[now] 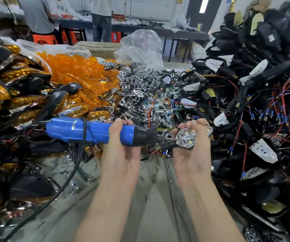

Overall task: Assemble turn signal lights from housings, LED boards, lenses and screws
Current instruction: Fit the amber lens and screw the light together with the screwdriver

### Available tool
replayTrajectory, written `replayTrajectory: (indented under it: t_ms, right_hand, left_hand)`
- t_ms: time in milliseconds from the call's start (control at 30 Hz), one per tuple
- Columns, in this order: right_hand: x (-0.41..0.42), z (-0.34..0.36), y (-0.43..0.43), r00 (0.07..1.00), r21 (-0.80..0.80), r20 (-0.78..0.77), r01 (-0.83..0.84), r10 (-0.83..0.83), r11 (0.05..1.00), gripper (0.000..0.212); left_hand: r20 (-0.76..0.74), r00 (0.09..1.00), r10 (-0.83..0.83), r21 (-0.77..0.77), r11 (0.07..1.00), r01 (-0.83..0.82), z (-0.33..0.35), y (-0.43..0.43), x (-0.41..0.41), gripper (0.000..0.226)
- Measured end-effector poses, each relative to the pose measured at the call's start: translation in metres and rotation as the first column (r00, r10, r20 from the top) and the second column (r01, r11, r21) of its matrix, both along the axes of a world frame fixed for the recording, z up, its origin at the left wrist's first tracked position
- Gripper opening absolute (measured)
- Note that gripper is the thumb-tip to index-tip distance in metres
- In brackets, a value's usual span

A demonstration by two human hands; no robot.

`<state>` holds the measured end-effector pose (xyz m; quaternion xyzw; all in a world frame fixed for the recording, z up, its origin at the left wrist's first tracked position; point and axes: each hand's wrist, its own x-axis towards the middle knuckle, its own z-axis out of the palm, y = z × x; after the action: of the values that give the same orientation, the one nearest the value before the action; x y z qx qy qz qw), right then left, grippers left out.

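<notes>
Left hand (121,147) fingers grip the screwdriver (88,131), right hand (191,156) fingers the housing (187,139); bag (53,48) holds orange lenses (74,67).

Glossy blue plastic screwdriver (88,131); mirror-bright chrome reflector (186,137); translucent orange lenses (74,67).

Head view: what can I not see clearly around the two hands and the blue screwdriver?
All in the head view:
- Any screw at the tip of the blue screwdriver, against the light unit: too small to tell.
- The light unit's back: hidden by the right hand.
- The screwdriver's middle: covered by the left hand.
- Its cable: cut off by the lower left edge.
</notes>
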<state>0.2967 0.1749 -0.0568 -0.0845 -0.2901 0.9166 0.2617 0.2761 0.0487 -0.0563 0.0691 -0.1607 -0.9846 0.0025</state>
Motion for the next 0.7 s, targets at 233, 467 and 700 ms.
replayTrajectory:
  t_ms: [233,467,700]
  right_hand:
    - [0.005,0.005,0.004,0.998,0.200,0.058,0.014,-0.026,0.980,0.024]
    - [0.007,0.005,-0.002,0.998,0.310,0.020,0.042,-0.051,0.950,0.037]
    - [0.005,0.000,-0.012,0.989,0.436,0.006,0.131,-0.148,0.890,0.022]
  left_hand:
    - [0.011,0.999,0.042,-0.076,0.996,-0.041,0.007,-0.001,0.004,0.013]
    - [-0.083,0.990,0.117,-0.223,0.966,-0.133,0.015,-0.001,0.012,0.016]
    - [-0.204,0.956,0.209,-0.299,0.917,-0.264,0.024,0.009,0.020,0.026]
